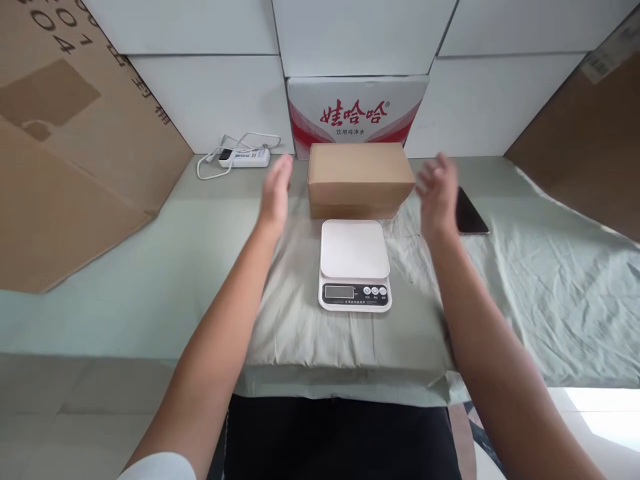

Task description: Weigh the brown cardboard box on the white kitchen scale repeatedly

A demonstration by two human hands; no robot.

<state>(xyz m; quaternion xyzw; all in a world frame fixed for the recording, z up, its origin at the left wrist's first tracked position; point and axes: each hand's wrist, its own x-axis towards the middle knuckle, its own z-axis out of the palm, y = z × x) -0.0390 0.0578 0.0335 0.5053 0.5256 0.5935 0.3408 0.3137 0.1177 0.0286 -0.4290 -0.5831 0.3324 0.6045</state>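
Note:
A closed brown cardboard box [360, 181] stands on the cloth-covered table, between my two hands. To its left my left hand [276, 190] is raised, fingers stretched out, a gap between it and the box. On the other side my right hand [437, 193] is slightly blurred, its fingers apart and near the box's right edge; whether they touch it I cannot tell. Just in front of the box lies a white digital kitchen scale [355, 267] with a bare platform, a grey display and several buttons. Neither hand holds anything.
A white power strip [245, 158] with a looped cable lies at the back left. Beside my right hand is a dark tablet or phone [470, 213]. Large cardboard sheets [75, 167] flank both sides. A red and white carton [350, 110] stands behind the brown box.

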